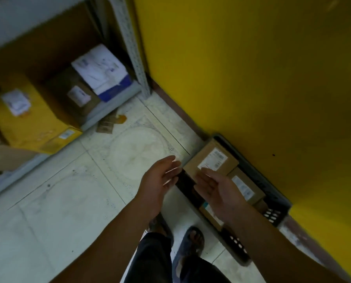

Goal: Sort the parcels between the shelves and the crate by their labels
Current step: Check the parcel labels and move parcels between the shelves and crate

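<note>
Two bare hands reach out over the near corner of a black crate point(272, 193) that stands on the floor point(68, 201) against a yellow wall point(252, 68). The left hand point(162, 178) and the right hand point(217, 190) face each other palm to palm, a gap between them, and neither holds anything. The left fingers point(170, 162) are straight and lie close together; the right fingers point(208, 174) are also straight and relaxed, their tips over the edge of the top parcel point(211, 158). Whether they touch it I cannot tell.

That top parcel is a flat brown cardboard box with a white label facing up, lying tilted at the far end of the crate. Just beside it, toward the wall, a second parcel point(246, 186) of the same brown card lies lower in the crate, its label also up. A third parcel point(211, 216) shows partly under the right wrist.

Well apart, at the upper left, a grey metal shelf point(109, 110) sits low to the floor beside a perforated upright post point(133, 48). On it stand a yellow box point(27, 123), a brown box point(76, 94) and a white and blue parcel point(103, 72) leaning on the brown one, each with a label. A cardboard scrap point(107, 125) lies on the tiles just in front of the shelf. The person's sandals point(193, 240) show below the arms.
</note>
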